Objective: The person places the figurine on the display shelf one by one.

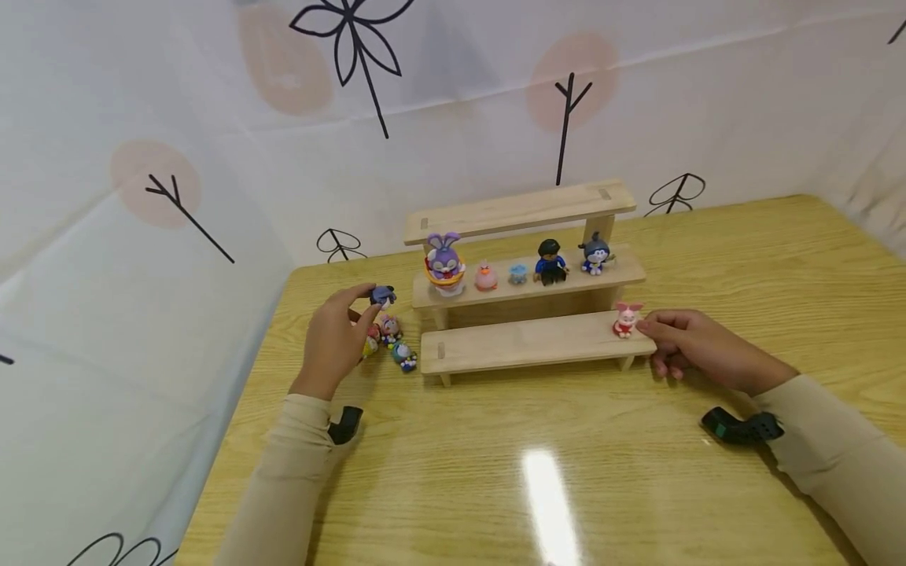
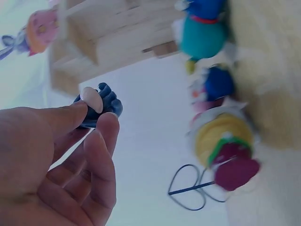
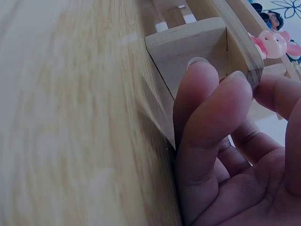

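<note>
My left hand (image 1: 334, 346) pinches a small dark blue figurine (image 1: 383, 295) between thumb and fingertips; a pale oval patch shows on it in the left wrist view. Beneath that hand, several cartoon figurines cluster on the table, among them a teal and blue one (image 1: 403, 355). At the other side, my right hand (image 1: 697, 346) holds the right end of the low step of a wooden tiered shelf (image 1: 524, 343), thumb on top and fingers curled below. Right beside that thumb sits a pink pig figurine (image 1: 626, 321) in red.
Along the middle step stand a purple rabbit figurine (image 1: 444, 263), a pink bird (image 1: 486, 276), a small light blue figurine (image 1: 518, 273), a black-haired toy person (image 1: 550, 262) and a dark-hatted figurine (image 1: 595, 255). A patterned white cloth (image 1: 460, 141) hangs behind the wooden table (image 1: 453, 472).
</note>
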Tool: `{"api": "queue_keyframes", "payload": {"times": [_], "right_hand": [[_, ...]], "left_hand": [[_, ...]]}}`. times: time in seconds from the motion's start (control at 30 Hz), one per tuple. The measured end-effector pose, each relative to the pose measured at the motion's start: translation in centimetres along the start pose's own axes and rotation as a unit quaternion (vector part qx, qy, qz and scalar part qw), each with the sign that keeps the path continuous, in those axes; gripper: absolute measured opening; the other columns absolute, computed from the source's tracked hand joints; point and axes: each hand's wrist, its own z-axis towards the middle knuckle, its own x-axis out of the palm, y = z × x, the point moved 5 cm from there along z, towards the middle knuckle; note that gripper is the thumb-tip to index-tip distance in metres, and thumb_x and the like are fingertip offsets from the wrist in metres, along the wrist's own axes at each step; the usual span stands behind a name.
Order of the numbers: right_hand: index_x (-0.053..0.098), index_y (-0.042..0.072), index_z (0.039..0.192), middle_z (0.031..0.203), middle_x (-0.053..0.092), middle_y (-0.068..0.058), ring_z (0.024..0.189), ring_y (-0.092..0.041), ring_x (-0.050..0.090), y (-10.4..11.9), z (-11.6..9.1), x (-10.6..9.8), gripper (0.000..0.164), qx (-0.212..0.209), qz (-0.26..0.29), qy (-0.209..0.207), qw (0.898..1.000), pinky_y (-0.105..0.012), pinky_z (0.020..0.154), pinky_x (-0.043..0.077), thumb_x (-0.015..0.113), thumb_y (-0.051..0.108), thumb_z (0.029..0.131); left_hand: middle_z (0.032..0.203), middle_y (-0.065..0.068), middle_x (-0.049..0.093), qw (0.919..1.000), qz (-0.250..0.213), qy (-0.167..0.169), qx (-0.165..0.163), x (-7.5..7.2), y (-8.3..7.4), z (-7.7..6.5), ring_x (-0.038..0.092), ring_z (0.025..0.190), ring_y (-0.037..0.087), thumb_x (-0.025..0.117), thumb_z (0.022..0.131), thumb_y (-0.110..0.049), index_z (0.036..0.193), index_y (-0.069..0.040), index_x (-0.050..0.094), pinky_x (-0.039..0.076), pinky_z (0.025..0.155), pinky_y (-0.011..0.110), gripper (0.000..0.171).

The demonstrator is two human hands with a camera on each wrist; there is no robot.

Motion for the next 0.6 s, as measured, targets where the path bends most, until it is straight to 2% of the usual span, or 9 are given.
{"api": "queue_keyframes", "payload": {"times": [0.17, 0.33, 0.6], "right_hand": [[0.053, 0.001, 0.109, 0.073, 0.063, -0.008, 0.062, -0.02, 0.06, -0.1, 0.0, 0.1, 0.043, -0.003, 0.005, -0.002, 1.0, -0.035, 0.054, 0.054, 0.041, 0.041, 0.108], [0.053, 0.002, 0.105, 0.072, 0.063, -0.008, 0.062, -0.021, 0.06, -0.2, 0.1, 0.3, 0.039, -0.009, 0.005, 0.005, 1.0, -0.035, 0.054, 0.054, 0.041, 0.039, 0.109], [0.055, 0.003, 0.106, 0.07, 0.063, -0.007, 0.059, -0.02, 0.059, -0.1, 0.2, 0.2, 0.037, -0.012, 0.013, -0.004, 1.0, -0.034, 0.052, 0.053, 0.041, 0.037, 0.109]], "left_hand": [[0.132, 0.012, 0.065, 0.9987, -0.036, -0.036, 0.011, -1.9, -0.7, -0.2, 0.071, 0.084, 0.025, 0.065, 0.099, -0.021, 0.138, -0.011, 0.061, 0.048, 0.049, 0.027, 0.04], [0.13, 0.011, 0.066, 0.9949, -0.067, -0.066, 0.034, -3.2, -1.7, -1.2, 0.072, 0.083, 0.023, 0.067, 0.097, -0.017, 0.136, -0.011, 0.063, 0.052, 0.052, 0.021, 0.04], [0.125, 0.011, 0.068, 0.9908, -0.064, -0.059, 0.104, -3.6, -4.9, -3.0, 0.07, 0.084, 0.019, 0.07, 0.095, -0.015, 0.136, -0.012, 0.063, 0.058, 0.06, 0.03, 0.041]]}}
